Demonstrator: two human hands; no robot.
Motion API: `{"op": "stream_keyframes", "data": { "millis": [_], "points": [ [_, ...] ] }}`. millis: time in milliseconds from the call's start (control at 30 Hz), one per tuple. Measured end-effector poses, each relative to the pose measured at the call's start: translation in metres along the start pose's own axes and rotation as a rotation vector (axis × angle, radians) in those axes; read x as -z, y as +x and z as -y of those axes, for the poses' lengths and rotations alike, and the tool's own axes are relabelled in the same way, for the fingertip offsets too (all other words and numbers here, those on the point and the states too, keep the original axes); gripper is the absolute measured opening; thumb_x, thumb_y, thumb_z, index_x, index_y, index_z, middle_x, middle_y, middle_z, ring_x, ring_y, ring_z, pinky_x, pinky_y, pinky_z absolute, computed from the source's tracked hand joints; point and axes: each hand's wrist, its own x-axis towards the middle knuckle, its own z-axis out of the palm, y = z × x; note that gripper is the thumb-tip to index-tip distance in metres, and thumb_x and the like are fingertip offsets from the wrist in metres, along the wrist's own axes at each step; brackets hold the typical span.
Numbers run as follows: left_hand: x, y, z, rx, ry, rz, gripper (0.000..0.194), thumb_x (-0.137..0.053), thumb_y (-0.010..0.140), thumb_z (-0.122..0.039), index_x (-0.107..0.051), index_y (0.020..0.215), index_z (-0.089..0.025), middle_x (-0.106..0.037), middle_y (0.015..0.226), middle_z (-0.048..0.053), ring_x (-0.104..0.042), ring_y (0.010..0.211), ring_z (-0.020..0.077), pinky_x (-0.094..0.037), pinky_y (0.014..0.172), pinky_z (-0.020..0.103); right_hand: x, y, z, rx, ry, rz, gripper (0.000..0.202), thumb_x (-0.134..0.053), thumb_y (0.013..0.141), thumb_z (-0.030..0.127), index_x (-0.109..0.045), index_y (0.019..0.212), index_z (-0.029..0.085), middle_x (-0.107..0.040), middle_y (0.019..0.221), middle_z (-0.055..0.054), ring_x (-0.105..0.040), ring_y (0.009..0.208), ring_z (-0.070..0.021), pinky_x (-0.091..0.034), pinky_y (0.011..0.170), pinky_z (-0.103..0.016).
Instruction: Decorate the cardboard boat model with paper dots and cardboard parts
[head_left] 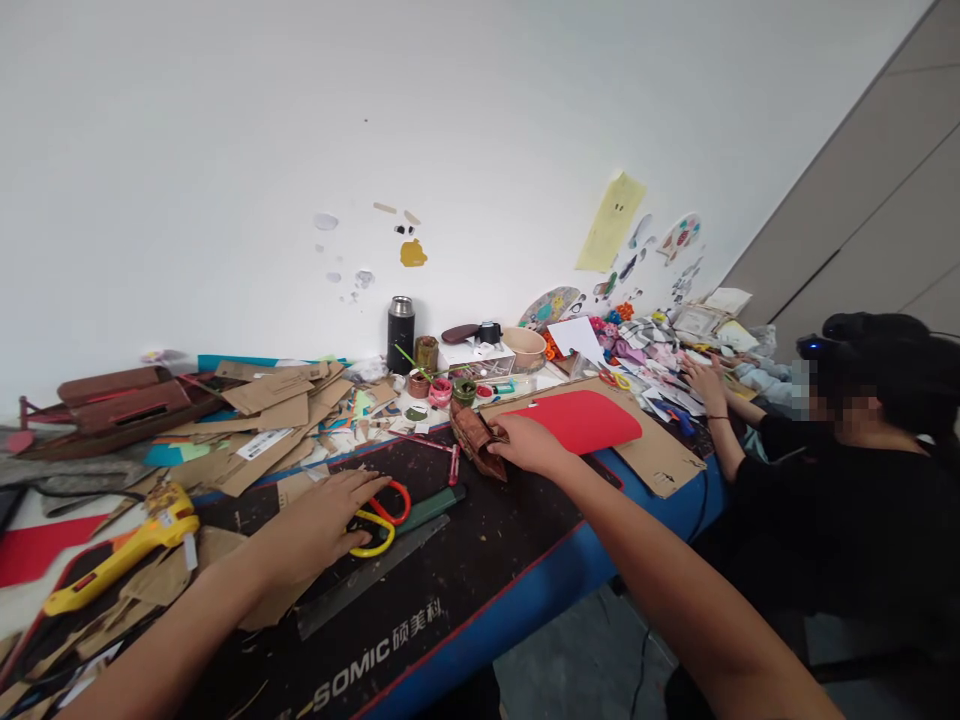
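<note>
Scissors (391,535) are lying under the half-curled left hand (322,520), their two loops showing by its fingertips and pointing right; I cannot tell if it is gripping them. Farther, a brown boat (471,430) is showing just left of the right hand (529,443), whose bent fingers are pinching its side; its long axis is slanting, near end pointing rightward.

Over there, the person's left hand (326,515) lies on the scissors (391,532), its fingers at the red and yellow handles. Beyond the scissors and to their right, the right hand (532,445) pinches a small brown model (471,430). A yellow glue gun (118,562) lies left of the scissors, a green tool (426,508) just beside them. A black flask (401,345) stands behind them; well to their right sits a co-worker (840,510).
</note>
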Motion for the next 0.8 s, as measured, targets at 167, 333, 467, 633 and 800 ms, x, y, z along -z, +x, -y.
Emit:
{"op": "stream_keyframes", "data": {
  "millis": [167, 333, 467, 633, 800],
  "points": [
    [0.003, 0.000, -0.002, 0.000, -0.047, -0.040, 0.060, -0.064, 0.091, -0.032, -0.063, 0.150, -0.026, -0.066, 0.155, 0.014, -0.060, 0.145, 0.0337, -0.045, 0.124, 0.051, -0.012, 0.002, 0.003, -0.051, -0.056, -0.012, 0.024, -0.065, 0.102, 0.025, -0.077, 0.122, 0.019, -0.082, 0.117, -0.014, -0.075, 0.107, -0.0283, -0.047, 0.080, -0.030],
    [0.007, -0.002, -0.001, -0.010, -0.055, -0.027, 0.058, -0.063, 0.090, -0.030, -0.063, 0.149, -0.029, -0.066, 0.155, 0.012, -0.060, 0.145, 0.0330, -0.046, 0.122, 0.051, -0.014, 0.003, 0.005, -0.091, -0.095, -0.048, 0.027, -0.058, 0.105, 0.027, -0.078, 0.122, 0.020, -0.083, 0.116, -0.016, -0.076, 0.106, -0.0301, -0.047, 0.081, -0.031],
    [0.007, -0.002, -0.002, 0.015, -0.024, -0.042, 0.062, -0.064, 0.087, -0.025, -0.062, 0.150, -0.028, -0.066, 0.155, 0.011, -0.059, 0.146, 0.0335, -0.045, 0.124, 0.051, -0.006, 0.001, 0.001, -0.115, -0.082, -0.113, 0.030, -0.057, 0.106, 0.028, -0.079, 0.123, 0.019, -0.083, 0.114, -0.015, -0.076, 0.102, -0.0295, -0.046, 0.079, -0.031],
    [0.011, -0.004, -0.009, 0.011, -0.003, -0.021, 0.060, -0.061, 0.086, -0.019, -0.065, 0.146, -0.025, -0.066, 0.151, 0.013, -0.060, 0.143, 0.0342, -0.045, 0.123, 0.052, 0.009, -0.005, 0.011, -0.074, -0.005, -0.183, 0.032, -0.056, 0.105, 0.026, -0.076, 0.130, 0.021, -0.083, 0.116, -0.009, -0.075, 0.102, -0.0253, -0.046, 0.079, -0.029],
    [0.017, -0.007, -0.012, -0.019, 0.047, -0.008, 0.061, -0.048, 0.083, -0.003, -0.068, 0.138, -0.021, -0.071, 0.140, 0.014, -0.066, 0.131, 0.0315, -0.050, 0.115, 0.048, 0.004, -0.004, 0.048, 0.053, 0.167, -0.208, 0.027, -0.060, 0.103, 0.028, -0.079, 0.122, 0.023, -0.085, 0.113, -0.007, -0.076, 0.099, -0.0253, -0.046, 0.076, -0.029]
  ]
}}
